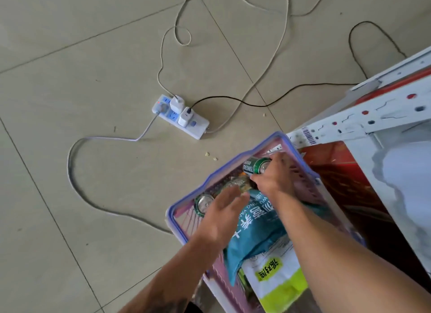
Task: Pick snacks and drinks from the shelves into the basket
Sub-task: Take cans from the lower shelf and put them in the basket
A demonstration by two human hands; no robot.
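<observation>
A pink basket with a purple rim stands on the floor beside the shelf. My right hand is inside it, fingers shut on a green can lying on its side at the far end. My left hand hovers flat and open over the basket, above a second green can that stands upright at the left wall. A teal snack bag and a white-and-lime bag lie in the basket under my arms. A clear wrapped item between the cans is partly hidden.
A white shelf unit with red trim runs along the right. On the tiled floor lies a white power strip with chargers, with white and black cables looping around it. Small crumbs lie near the basket.
</observation>
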